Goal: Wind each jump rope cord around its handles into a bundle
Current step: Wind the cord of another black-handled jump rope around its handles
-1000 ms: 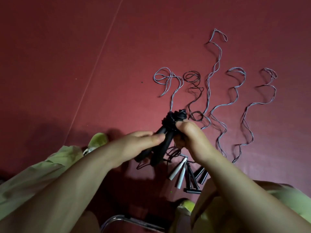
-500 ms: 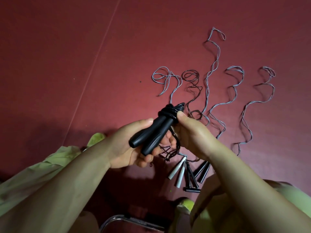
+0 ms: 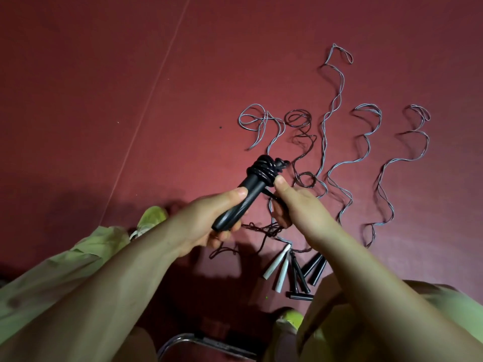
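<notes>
Nearest, the left hand (image 3: 206,226) is clamped on the paired black handles (image 3: 236,205); the right hand (image 3: 295,205) pinches the black cord (image 3: 270,194) just beside them. Each turn should probably land snug against the coil (image 3: 264,169), tension kept, above the unwound ropes (image 3: 366,158) lying on the red floor (image 3: 104,100)

Pair of black plastic handles (image 3: 236,205) tilted up-right, glossy black cord (image 3: 264,171) coiled around upper ends; loose wavy grey cords (image 3: 337,105) on red floor.

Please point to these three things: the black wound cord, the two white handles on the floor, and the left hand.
black wound cord (image 3: 264,169), head view, on the coils.
white handles (image 3: 278,266), head view, on one handle's middle.
left hand (image 3: 209,220), head view, on its back.
</notes>
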